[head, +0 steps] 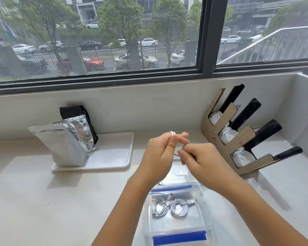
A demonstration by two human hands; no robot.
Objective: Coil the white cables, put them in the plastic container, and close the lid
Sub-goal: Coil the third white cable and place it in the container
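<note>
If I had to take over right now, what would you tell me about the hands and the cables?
Left hand: pinching a small white cable coil, raised above the counter.
Right hand: closed on the same cable, beside the left.
Plastic container: open on the counter, two coiled cables lying side by side inside.
Lid: off, flat just behind the container.
Done: two cables coiled and stored.
Left: finish this coil, drop it in, close the lid.
</note>
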